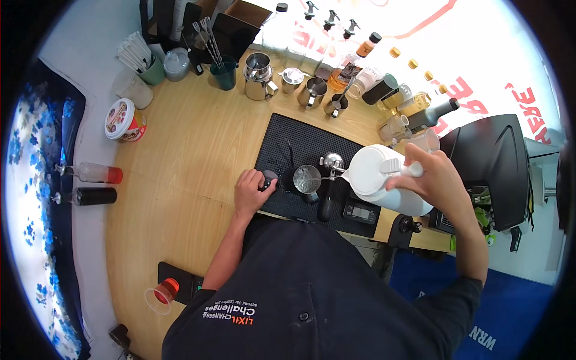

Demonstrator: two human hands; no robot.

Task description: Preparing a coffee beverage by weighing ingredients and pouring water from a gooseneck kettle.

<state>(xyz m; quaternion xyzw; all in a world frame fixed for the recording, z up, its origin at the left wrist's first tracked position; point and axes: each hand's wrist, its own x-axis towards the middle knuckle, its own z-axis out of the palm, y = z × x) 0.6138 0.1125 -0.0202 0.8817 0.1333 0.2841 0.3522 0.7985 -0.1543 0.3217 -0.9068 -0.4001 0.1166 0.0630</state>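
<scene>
My right hand point(425, 173) grips the handle of a white jug point(371, 173), tilted to the left. A thin stream of clear liquid runs from its spout into a metal pitcher point(307, 180) on the black rubber mat point(288, 144). My left hand point(255, 189) is closed around a small dark object at the mat's left edge; its kind is not clear. Between pitcher and jug lies a portafilter point(333, 162) with a black handle. A small digital scale point(361, 211) lies partly below the jug.
Metal pitchers point(312, 92), syrup bottles point(344, 74) and small glasses point(393, 128) stand along the back. A black coffee machine point(490, 166) is at the right, a tamper point(407, 224) before it. A plastic cup of red liquid point(166, 290) stands by a black scale point(180, 279) at lower left.
</scene>
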